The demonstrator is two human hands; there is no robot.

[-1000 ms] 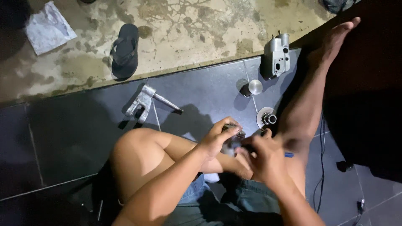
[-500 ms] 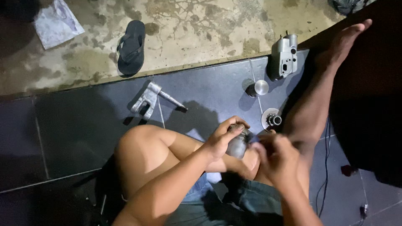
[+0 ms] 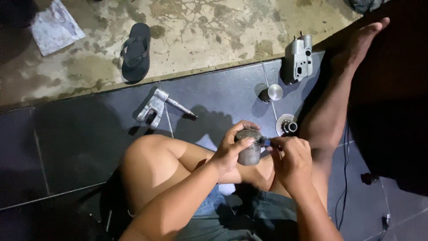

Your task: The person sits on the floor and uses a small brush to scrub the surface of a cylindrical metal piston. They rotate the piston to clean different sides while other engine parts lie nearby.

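Left hand (image 3: 232,149) wrapped around a small grey metal cylinder (image 3: 249,154), fingers closed over its top and side, held above the crossed legs just off the dark tiled floor (image 3: 80,138). Right hand (image 3: 290,158) pinched shut on a thin tool (image 3: 266,142) with a bluish tip, pointed at the cylinder's upper edge; can't tell what kind of tool

Cylinder looks like solid machined metal: dull grey, smudged darker on top, smooth wall. Judging by that, stiff, fairly heavy for its size, likely greasy and slippery. Best grip is around the barrel, as now, not by the rim

On the floor nearby: gear on a round plate (image 3: 287,126) just beside the shin, short round metal cap (image 3: 273,93) past it, grey cast housing (image 3: 299,60) near the foot, forked metal bracket with a shaft (image 3: 156,107) off to the left. Black sandal (image 3: 136,51) on the concrete beyond, well apart
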